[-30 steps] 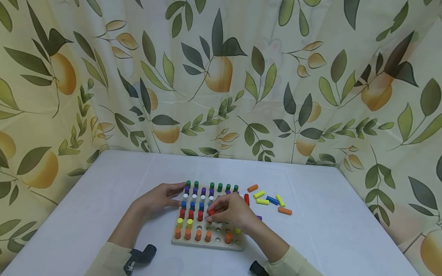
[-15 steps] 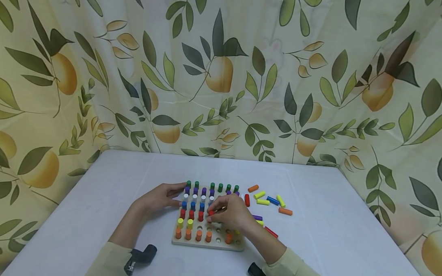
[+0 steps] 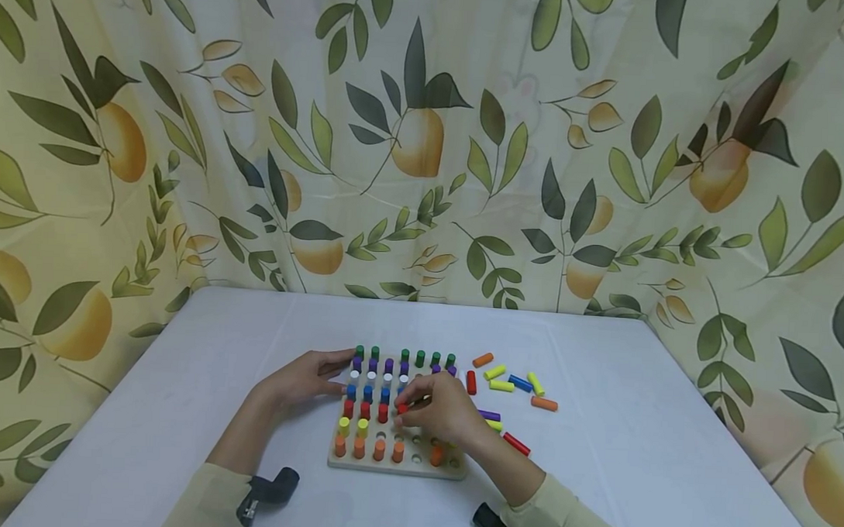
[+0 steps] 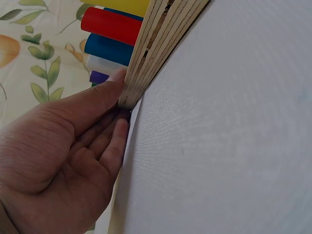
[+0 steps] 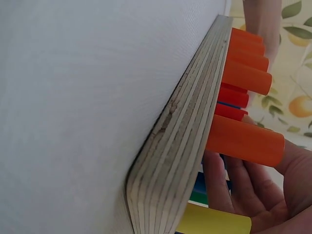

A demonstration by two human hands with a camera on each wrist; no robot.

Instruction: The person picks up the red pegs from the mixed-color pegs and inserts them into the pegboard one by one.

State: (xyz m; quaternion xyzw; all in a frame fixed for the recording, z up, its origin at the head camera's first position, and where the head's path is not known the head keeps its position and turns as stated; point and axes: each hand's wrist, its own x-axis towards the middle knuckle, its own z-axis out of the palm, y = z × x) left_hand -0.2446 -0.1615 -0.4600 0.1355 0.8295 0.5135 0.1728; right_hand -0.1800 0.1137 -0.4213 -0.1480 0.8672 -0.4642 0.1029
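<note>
A wooden pegboard (image 3: 366,467) lies on the table, with rows of coloured pegs standing in its holes. My left hand (image 3: 299,382) holds the board at its left side, toward the far corner. In the left wrist view the thumb (image 4: 105,90) rests on the board's edge and the other fingers reach down beside it. Over the middle of the board, my right hand (image 3: 445,408) pinches a red peg (image 3: 402,408) upright in line with the red row. The right wrist view shows that hand behind an orange peg (image 5: 248,141); the pinched peg's lower end is hidden.
Loose pegs lie right of the board: yellow (image 3: 501,386), blue (image 3: 520,383), orange (image 3: 544,403), purple (image 3: 489,415) and red (image 3: 516,443) ones among them. A patterned curtain (image 3: 423,217) hangs behind the white table (image 3: 610,472).
My right hand and the red peg have sunk very slightly. The right forearm has shifted a little left, uncovering loose purple, yellow and red pegs beside it. The left hand stays put.
</note>
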